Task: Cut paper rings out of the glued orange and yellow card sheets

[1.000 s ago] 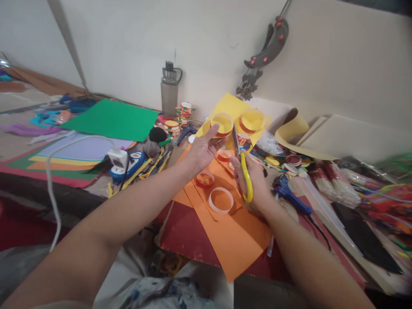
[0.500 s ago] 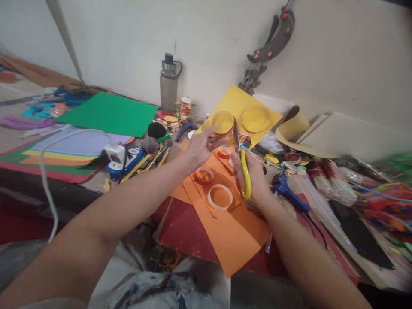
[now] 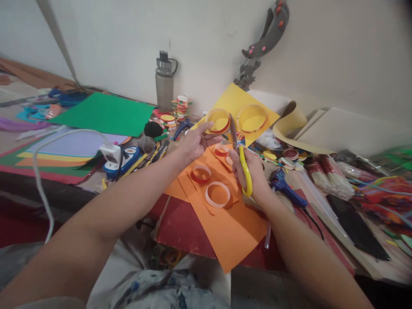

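Yellow sheet (image 3: 233, 96): tilted, in L hand (image 3: 198, 140); 2 shallow rings (image 3: 252, 130) w/ red & pale walls side by side on it. Scissors (image 3: 240, 151): yellow handles, metal blades, in R hand (image 3: 255, 174), tips up btwn rings.

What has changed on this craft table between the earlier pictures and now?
The yellow sheet has shifted slightly to the right, carrying the right-hand ring with it. Nothing has been newly taken hold of or let go: the left hand still holds the sheet, the right hand the scissors. The orange sheet stayed put.
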A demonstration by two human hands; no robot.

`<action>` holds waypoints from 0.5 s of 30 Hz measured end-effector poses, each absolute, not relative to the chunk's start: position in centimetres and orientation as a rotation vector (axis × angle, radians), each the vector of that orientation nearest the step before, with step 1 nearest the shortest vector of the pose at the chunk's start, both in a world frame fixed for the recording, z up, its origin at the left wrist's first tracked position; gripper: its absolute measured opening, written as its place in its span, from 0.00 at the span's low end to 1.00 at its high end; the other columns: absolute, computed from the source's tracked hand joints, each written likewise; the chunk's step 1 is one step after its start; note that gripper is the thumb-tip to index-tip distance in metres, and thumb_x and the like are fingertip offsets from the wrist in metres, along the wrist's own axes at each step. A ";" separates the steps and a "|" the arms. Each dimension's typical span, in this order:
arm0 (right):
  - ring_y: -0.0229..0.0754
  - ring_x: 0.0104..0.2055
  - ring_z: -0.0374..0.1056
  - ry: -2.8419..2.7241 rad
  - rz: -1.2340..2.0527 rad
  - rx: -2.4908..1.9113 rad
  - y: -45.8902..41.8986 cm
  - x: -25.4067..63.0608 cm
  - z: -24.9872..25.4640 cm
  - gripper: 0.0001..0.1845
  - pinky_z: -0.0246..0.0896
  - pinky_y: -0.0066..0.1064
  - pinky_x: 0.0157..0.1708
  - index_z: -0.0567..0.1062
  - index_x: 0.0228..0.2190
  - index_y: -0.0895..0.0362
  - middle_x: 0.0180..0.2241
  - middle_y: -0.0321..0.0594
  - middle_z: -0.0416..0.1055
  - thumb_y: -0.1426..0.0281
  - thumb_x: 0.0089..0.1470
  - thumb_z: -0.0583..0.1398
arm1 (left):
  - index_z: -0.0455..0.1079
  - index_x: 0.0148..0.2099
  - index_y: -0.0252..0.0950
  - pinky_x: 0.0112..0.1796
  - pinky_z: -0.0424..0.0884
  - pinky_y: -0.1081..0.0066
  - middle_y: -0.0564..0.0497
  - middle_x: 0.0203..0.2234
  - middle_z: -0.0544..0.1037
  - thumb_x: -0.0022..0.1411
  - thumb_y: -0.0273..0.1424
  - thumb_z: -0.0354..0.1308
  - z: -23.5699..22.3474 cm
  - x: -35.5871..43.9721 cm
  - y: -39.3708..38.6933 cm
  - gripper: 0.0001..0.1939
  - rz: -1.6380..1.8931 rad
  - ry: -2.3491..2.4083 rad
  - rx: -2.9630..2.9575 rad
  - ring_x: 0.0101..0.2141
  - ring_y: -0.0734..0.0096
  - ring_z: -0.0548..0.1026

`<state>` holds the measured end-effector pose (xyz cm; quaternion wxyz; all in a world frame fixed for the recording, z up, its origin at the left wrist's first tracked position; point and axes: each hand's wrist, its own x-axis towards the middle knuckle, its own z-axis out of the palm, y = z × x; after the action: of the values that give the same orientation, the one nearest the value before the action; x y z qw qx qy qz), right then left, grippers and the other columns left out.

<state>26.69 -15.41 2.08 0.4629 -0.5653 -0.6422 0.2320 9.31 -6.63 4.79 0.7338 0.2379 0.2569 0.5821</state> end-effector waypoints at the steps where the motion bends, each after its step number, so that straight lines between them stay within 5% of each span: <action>1: 0.40 0.22 0.59 -1.578 0.573 -1.397 -15.4 26.7 2.0 0.40 0.51 0.30 0.18 0.67 0.31 0.49 0.22 0.35 0.66 0.24 0.60 0.61 | 0.81 0.55 0.37 0.49 0.89 0.67 0.50 0.35 0.90 0.70 0.25 0.71 4.8 9.1 -6.4 0.13 1.269 0.570 0.528 0.33 0.67 0.90; 8: 0.39 0.21 0.60 -1.560 0.590 -1.401 -15.8 26.2 2.2 0.40 0.51 0.30 0.18 0.66 0.28 0.49 0.20 0.35 0.65 0.25 0.60 0.62 | 0.82 0.58 0.38 0.50 0.89 0.66 0.50 0.36 0.90 0.69 0.26 0.71 4.6 8.5 -5.2 0.17 1.268 0.564 0.573 0.34 0.66 0.90; 15: 0.39 0.20 0.60 -1.541 0.611 -1.402 -16.2 25.4 2.7 0.40 0.55 0.31 0.18 0.66 0.29 0.48 0.20 0.33 0.64 0.25 0.58 0.63 | 0.81 0.60 0.42 0.50 0.88 0.69 0.52 0.38 0.90 0.71 0.43 0.76 4.4 10.3 -7.3 0.21 1.336 0.493 0.445 0.41 0.66 0.92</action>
<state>25.44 -16.20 2.72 0.4665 -0.5712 -0.6278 0.2489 10.31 -7.33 4.41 0.7346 0.2023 0.2241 0.6077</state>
